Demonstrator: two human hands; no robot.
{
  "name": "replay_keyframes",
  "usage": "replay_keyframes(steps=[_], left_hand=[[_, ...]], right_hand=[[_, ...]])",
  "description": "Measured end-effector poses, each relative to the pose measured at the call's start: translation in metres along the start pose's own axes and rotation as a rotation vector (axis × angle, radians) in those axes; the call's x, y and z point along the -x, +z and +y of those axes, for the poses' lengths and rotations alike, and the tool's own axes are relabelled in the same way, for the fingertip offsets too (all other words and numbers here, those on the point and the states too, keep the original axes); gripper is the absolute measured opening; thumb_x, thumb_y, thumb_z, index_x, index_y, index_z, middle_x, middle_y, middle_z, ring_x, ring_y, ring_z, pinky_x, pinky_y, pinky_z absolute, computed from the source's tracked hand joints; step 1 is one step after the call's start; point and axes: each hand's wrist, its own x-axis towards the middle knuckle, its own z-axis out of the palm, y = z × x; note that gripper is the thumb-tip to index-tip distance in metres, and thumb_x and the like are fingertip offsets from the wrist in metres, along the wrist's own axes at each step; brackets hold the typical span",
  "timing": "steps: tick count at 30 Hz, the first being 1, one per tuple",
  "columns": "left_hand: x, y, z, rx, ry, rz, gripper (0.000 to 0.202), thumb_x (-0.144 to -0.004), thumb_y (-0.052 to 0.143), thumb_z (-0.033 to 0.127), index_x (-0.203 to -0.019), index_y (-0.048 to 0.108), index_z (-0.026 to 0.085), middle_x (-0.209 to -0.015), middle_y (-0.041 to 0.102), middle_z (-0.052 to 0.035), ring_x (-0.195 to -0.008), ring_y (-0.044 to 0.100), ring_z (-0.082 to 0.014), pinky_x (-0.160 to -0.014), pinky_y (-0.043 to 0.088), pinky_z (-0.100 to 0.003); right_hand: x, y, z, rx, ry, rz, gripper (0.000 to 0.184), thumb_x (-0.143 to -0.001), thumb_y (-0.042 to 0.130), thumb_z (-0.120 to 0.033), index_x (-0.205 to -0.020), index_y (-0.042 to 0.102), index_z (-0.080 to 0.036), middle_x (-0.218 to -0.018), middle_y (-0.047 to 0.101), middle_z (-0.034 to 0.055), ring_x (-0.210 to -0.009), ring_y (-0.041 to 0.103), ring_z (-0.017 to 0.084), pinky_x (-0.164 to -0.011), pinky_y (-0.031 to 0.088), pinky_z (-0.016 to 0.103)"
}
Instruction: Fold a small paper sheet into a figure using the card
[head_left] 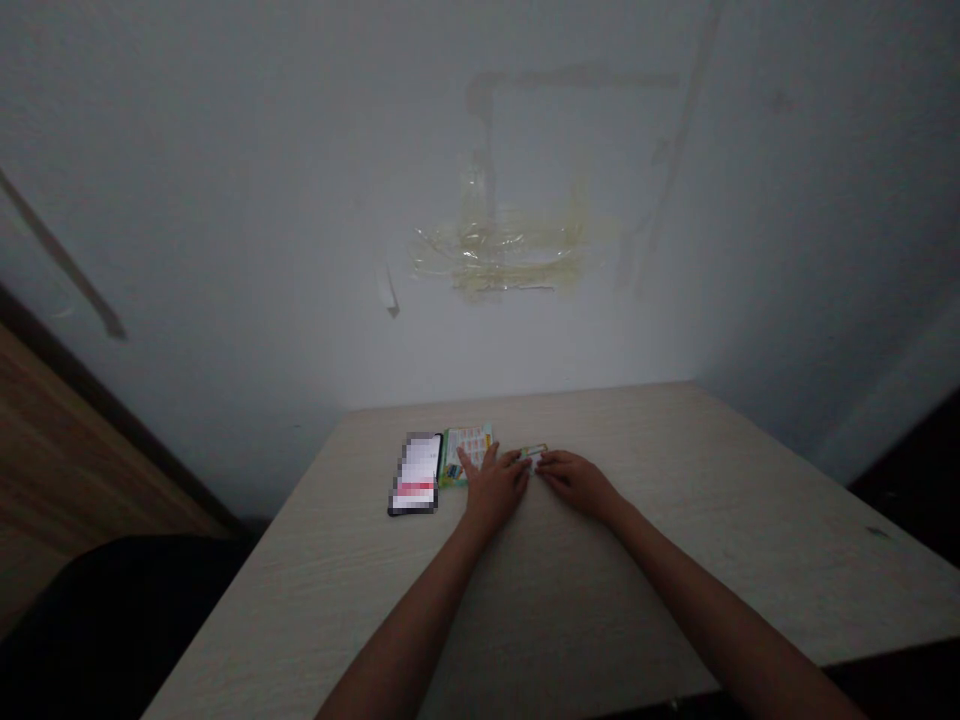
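A small, light, printed card [534,455] lies low over the table between my two hands; its exact kind is too small to make out. My left hand [496,490] pinches its left edge with the fingers nearest it, while its outer fingers spread toward a green and white printed packet [469,442]. From the other side, my right hand [579,482] has its fingers drawn together on the card's right edge. The packet lies flat, partly hidden by my left hand. Left of it, a phone [416,475] lies face up with its screen lit and blurred out.
The pale wooden table [675,560] reaches back to a grey wall [300,200] with old clear tape [510,255] stuck on it. A brown wooden panel [45,430] stands at the left, with a dark rounded shape [127,610] beside the table.
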Motion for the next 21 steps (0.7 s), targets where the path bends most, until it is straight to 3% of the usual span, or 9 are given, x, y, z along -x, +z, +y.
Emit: replay_keyframes(steps=[4, 11, 21], left_hand=[[-0.0005, -0.0015, -0.0001, -0.001, -0.006, -0.013, 0.029, -0.095, 0.047, 0.044, -0.119, 0.062, 0.049, -0.131, 0.063, 0.0058, -0.137, 0.036, -0.034, -0.098, -0.019, -0.08], [-0.002, -0.0009, -0.0029, 0.005, -0.003, -0.039, 0.029, -0.095, 0.046, 0.044, -0.119, 0.061, 0.05, -0.131, 0.063, 0.0066, -0.137, 0.037, -0.0344, -0.097, -0.016, -0.082], [-0.0026, -0.0014, -0.003, 0.024, -0.013, -0.056, 0.029, -0.094, 0.049, 0.044, -0.119, 0.061, 0.05, -0.132, 0.062, 0.0067, -0.137, 0.037, -0.0342, -0.098, -0.016, -0.082]], right_hand=[[-0.0014, 0.0001, -0.0007, 0.087, 0.005, 0.043, 0.024, -0.091, 0.054, -0.021, -0.103, 0.074, -0.025, -0.111, 0.069, 0.0056, -0.106, 0.061, 0.018, -0.097, 0.048, 0.034], [-0.0011, 0.0007, -0.0009, 0.258, 0.107, 0.089, 0.021, -0.088, 0.058, -0.024, -0.1, 0.075, -0.026, -0.124, 0.057, 0.0089, -0.113, 0.054, 0.021, -0.097, 0.048, 0.036], [-0.0041, 0.0011, -0.0028, 0.369, 0.237, 0.121, 0.02, -0.091, 0.058, -0.03, -0.1, 0.076, -0.028, -0.126, 0.054, 0.0098, -0.118, 0.051, 0.022, -0.097, 0.047, 0.036]])
